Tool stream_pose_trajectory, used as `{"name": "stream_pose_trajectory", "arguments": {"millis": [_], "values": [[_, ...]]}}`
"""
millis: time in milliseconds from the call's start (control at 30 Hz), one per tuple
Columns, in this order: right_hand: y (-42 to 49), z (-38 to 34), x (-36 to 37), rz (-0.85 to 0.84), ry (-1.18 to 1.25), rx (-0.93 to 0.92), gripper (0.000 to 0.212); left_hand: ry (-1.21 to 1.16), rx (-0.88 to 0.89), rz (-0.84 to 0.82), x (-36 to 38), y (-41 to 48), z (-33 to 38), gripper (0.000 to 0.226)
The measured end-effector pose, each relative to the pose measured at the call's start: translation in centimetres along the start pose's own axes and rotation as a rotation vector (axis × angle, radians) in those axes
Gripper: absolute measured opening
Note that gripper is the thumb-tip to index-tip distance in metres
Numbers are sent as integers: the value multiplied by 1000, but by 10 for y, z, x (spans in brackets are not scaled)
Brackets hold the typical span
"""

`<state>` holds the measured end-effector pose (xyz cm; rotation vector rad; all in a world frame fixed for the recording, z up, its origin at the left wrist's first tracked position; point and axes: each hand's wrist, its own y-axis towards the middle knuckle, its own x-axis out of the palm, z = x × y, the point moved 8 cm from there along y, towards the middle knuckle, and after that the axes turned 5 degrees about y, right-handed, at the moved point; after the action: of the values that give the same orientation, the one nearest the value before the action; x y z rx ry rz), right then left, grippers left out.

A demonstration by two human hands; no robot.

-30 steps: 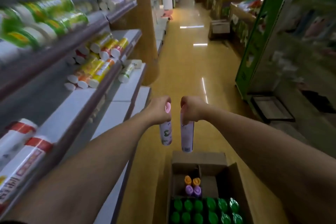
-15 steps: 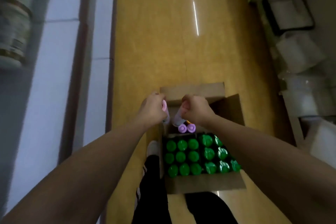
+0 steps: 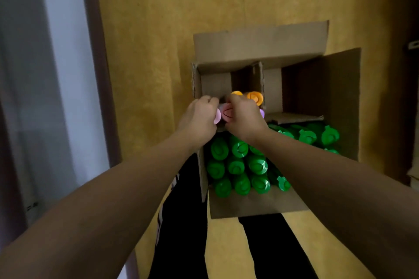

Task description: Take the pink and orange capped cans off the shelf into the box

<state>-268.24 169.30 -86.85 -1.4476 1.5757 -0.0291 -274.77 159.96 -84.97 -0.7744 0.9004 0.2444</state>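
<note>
An open cardboard box (image 3: pixel 260 43) stands on the yellow floor. My left hand (image 3: pixel 199 120) grips a pink-capped can (image 3: pixel 217 116) at the box's left wall. My right hand (image 3: pixel 243 118) grips a second pink-capped can (image 3: pixel 227 113) beside it. Both cans are down inside the back left compartment, their bodies hidden. Two orange-capped cans (image 3: pixel 255 96) stand just behind my right hand, and a purple cap (image 3: pixel 262 113) peeks out at its right. Several green-capped cans (image 3: pixel 238 165) fill the near part of the box.
A white shelf unit with a dark edge (image 3: pixel 68 75) runs along the left. The box's back right compartment (image 3: pixel 301 95) holds nothing visible. My black trouser legs (image 3: pixel 181 222) stand at the box's near side. A dark fixture edge (image 3: pixel 411 52) is at far right.
My view dropped from the aisle to the box. Both hands came down from chest height with the cans and lowered them into the back left compartment.
</note>
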Motion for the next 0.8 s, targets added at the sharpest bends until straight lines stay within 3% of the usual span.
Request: {"name": "stream_pose_trajectory", "arguments": {"millis": [333, 533, 667, 800], "values": [[41, 25, 28, -58, -155, -71, 30, 30, 22, -62, 40, 37, -18, 24], [29, 19, 16, -72, -150, -71, 43, 95, 26, -180, 35, 35, -21, 18], [25, 14, 10, -97, -171, -66, 38, 94, 35, -267, 55, 19, -21, 16], [25, 9, 20, -114, -217, -105, 33, 83, 27, -244, 62, 20, -23, 16]]}}
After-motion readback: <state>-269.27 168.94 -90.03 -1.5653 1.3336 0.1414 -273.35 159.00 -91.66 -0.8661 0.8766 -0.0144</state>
